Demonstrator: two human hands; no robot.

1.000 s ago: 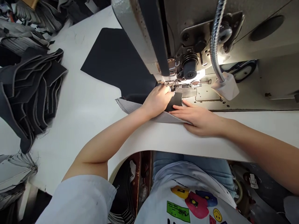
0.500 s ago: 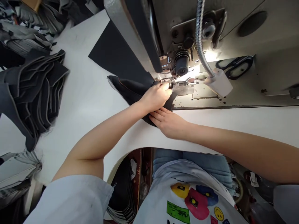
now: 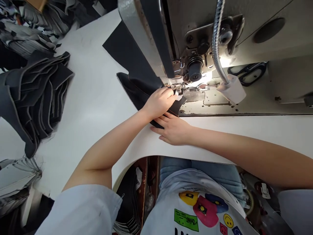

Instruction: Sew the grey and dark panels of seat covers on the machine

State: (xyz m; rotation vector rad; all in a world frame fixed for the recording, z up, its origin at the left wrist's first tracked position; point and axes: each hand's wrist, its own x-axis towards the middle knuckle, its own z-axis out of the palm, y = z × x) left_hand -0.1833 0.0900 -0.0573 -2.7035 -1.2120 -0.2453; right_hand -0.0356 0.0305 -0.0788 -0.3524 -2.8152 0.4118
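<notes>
A black leather-like piece with a line of orange-brown stitching lies at the sewing machine's presser foot. My left hand is on this piece, right beside the foot, its fingers curled together at the edge; the fingertips are partly hidden. Below it my right hand lies flat, fingers spread, over the near edge of the piece and the table. A larger flat black panel extends behind, passing under the machine's arm.
A stack of dark cut pieces lies on the left of the white table. Scissors rest on the machine bed behind the white lamp head. More black pieces are stacked below the table edge.
The black piece has shifted and turned slightly at the foot, showing stitching near its right end. My right hand's fingers have spread and slid a little left. The camera view has shifted slightly.
</notes>
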